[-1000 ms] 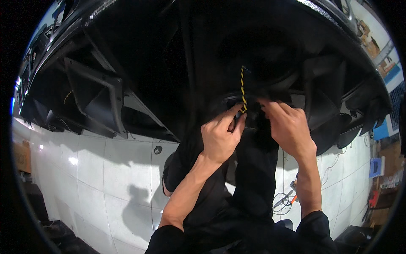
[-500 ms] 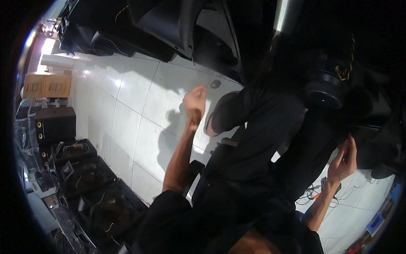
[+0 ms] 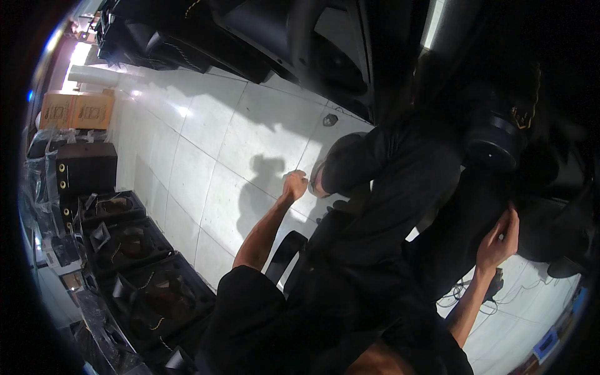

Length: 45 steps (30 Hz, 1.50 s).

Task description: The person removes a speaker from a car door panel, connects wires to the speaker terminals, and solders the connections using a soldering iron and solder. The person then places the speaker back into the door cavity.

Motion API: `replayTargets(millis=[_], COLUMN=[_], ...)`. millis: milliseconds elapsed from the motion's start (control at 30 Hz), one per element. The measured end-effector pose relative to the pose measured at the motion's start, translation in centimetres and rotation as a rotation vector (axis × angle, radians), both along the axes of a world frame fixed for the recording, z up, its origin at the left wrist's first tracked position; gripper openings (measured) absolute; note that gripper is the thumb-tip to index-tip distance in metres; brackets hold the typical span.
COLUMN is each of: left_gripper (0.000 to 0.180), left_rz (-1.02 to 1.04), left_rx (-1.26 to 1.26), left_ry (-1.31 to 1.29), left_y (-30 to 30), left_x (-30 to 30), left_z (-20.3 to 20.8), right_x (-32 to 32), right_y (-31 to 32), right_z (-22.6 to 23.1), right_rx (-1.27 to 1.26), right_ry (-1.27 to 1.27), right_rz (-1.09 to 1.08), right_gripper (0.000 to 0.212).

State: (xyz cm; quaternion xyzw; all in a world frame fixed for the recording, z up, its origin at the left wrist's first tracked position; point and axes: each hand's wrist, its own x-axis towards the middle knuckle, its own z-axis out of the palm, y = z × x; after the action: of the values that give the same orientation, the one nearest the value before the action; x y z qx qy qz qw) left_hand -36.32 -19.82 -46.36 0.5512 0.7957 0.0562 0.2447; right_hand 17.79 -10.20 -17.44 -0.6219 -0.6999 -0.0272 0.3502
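Observation:
My left hand (image 3: 295, 185) is over the tiled floor beside my bent knee, its fingers curled in; whatever they may hold is hidden. My right hand (image 3: 499, 242) is raised beside my dark trouser leg, with the fingers pressed together. A tiny pale spot shows between thumb and fingers, too small to name. Beyond that hand sits a round black part like a speaker driver (image 3: 494, 147), with a yellow wire (image 3: 537, 87) near it. A small dark lump (image 3: 330, 119) lies on the floor ahead of my left hand.
Open black speaker cabinets (image 3: 165, 300) with loose wires line the left side. Behind them stand a closed black cabinet (image 3: 87, 167) and cardboard boxes (image 3: 78, 111). Large black cabinets (image 3: 256, 28) loom along the far side. Thin cables (image 3: 459, 294) and a blue item (image 3: 547, 342) lie at the right.
My left hand has drawn back toward me, away from the small dark lump. My right hand has shifted slightly left and down. The whole view has turned a little.

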Motion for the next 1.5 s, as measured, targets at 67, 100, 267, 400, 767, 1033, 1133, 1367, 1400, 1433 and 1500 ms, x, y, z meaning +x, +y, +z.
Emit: replayTargets(millis=[67, 100, 267, 400, 767, 1033, 1133, 1367, 1400, 1433, 1500], left_gripper=[0.029, 0.027, 0.02, 0.018, 0.025, 0.026, 0.027, 0.028, 0.028, 0.028, 0.028], left_rz=[-0.001, -0.028, -0.289, -0.388, -0.719, -0.695, -0.677, -0.639, -0.639, -0.646, -0.679], left_rx=[-0.033, -0.066, -0.535, -0.287, -0.278, -0.387, -0.408, -0.364, -0.344, -0.321, -0.265], left_ry=[-0.139, -0.175, -0.287, -0.535, -0.312, -0.423, -0.455, -0.535, -0.529, -0.529, -0.509], left_y=[-0.7, -1.1, -3.5, -5.4, 1.8, -1.6, -3.9, -7.8, -7.7, -7.7, -7.8], left_x=[1.9, 2.9, 3.8, 4.5, 10.0, 7.4, 6.1, 5.8, 5.3, 5.0, 4.4], left_z=[2.0, 3.9, 2.5, 2.3, 8.8, 7.6, 7.2, 4.9, 4.9, 4.8, 4.6], right_x=[-0.1, -0.2, -0.5, -1.0, -1.1, -1.0, -1.0, -0.6, -0.8, -0.9, -0.9], right_y=[0.0, 0.0, -0.5, -0.6, -0.3, -0.8, -0.8, -0.7, -0.6, -0.5, -0.6], right_z=[0.0, -0.1, -0.1, 1.2, -0.4, -0.5, -0.2, -0.3, -0.4, -0.4, -0.1], right_rx=[0.051, 0.043, 0.018, 0.087, 0.144, 0.098, 0.09, 0.073, 0.079, 0.084, 0.065], right_ry=[-0.043, -0.018, 0.028, 0.052, 0.271, 0.287, 0.315, 0.269, 0.284, 0.298, 0.28], right_rz=[-0.018, -0.015, -0.061, -0.029, -0.006, -0.04, -0.038, -0.037, -0.04, -0.041, -0.048], right_gripper=[0.024, 0.025, 0.027, 0.032, 0.04, 0.037, 0.037, 0.031, 0.031, 0.031, 0.031])
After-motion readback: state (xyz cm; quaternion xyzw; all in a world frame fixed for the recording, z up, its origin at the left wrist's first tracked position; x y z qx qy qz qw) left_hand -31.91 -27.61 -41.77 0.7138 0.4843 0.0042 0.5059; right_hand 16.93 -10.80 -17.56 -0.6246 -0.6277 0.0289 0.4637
